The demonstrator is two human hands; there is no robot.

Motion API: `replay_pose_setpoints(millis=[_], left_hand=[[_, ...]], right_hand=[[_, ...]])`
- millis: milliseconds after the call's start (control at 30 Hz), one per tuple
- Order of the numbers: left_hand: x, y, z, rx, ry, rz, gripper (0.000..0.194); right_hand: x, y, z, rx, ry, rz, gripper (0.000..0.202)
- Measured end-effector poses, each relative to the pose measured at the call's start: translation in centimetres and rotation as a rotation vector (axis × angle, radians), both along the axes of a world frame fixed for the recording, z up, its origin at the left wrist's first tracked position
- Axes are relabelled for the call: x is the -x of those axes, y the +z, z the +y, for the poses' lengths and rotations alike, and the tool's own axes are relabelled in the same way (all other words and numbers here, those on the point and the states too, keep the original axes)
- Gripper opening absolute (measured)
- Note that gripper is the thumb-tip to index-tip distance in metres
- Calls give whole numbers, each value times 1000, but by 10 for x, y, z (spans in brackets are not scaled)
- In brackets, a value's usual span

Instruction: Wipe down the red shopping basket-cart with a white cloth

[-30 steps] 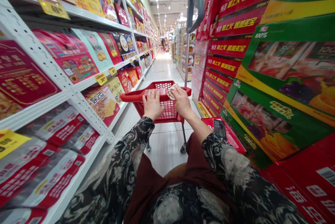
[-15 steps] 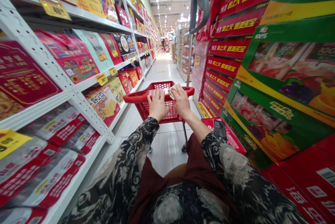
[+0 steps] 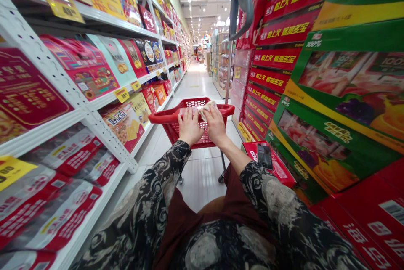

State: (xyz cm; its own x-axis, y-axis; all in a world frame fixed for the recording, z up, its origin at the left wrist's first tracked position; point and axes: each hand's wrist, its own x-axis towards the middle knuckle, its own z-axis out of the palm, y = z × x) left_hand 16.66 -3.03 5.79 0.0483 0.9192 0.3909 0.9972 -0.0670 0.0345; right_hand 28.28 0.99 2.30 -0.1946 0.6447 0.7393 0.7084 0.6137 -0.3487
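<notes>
A red plastic shopping cart (image 3: 172,130) stands directly in front of me, its handle (image 3: 159,117) crossing the middle of the view. My left hand (image 3: 190,128) rests over the middle of that handle, its fingers laid across the bar. Just to its right, my right hand (image 3: 216,127) presses a pale, crumpled cloth (image 3: 206,110) against the handle. Its fingers are closed on the cloth and hide part of it. The two hands are close together.
White shelves (image 3: 94,125) of packaged food line the left side. Stacked red drink cartons (image 3: 268,78) and green juice boxes (image 3: 318,135) rise on the right. A phone (image 3: 264,156) lies on a low red box. A grey loop handle (image 3: 241,13) on a pole hangs above right.
My right hand and the cloth have shifted slightly left along the handle, closer to my left hand. My left hand and the cart look unmoved.
</notes>
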Motion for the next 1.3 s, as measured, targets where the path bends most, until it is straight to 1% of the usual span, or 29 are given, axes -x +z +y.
replay_pose_setpoints(millis=[67,167,233,300,467,567,667,800,867,967,1133,1200,1300], left_hand=[[8,0,-1,-10,0,10,75],[22,-3,-2,-58,66,-10,76],[30,-6,-2,-56,86,-35,76],[33,-8,-2,-37,71,-53,76],[30,-10,0,-43,58,-63,77],[30,-10,0,-36,53,-65,75],[31,-10,0,-31,44,-75,75],[29,-9,-1,-33,20,-104,76],[25,-9,-1,-29,16,-106,77],[19,-9,-1,-30,23,-91,78],[16,-8,-1,-25,26,-73,78],[19,-8,-1,-22,11,-65,77],[23,-7,-3,-24,10,-48,73]], right_hand=[[-8,2,3,-3,-25,2,46],[-28,4,11,2,-104,44,47],[-35,5,14,2,-132,71,48],[-30,4,14,-7,-113,75,48],[10,3,1,-10,16,4,46],[23,4,-4,-19,81,-44,42],[14,3,-1,-22,78,-37,46],[-14,1,8,16,-41,51,52],[-21,2,10,35,-91,78,53],[-14,2,7,41,-90,77,52],[18,4,-1,21,38,16,46],[19,6,1,31,51,3,46],[5,9,7,31,-3,51,51]])
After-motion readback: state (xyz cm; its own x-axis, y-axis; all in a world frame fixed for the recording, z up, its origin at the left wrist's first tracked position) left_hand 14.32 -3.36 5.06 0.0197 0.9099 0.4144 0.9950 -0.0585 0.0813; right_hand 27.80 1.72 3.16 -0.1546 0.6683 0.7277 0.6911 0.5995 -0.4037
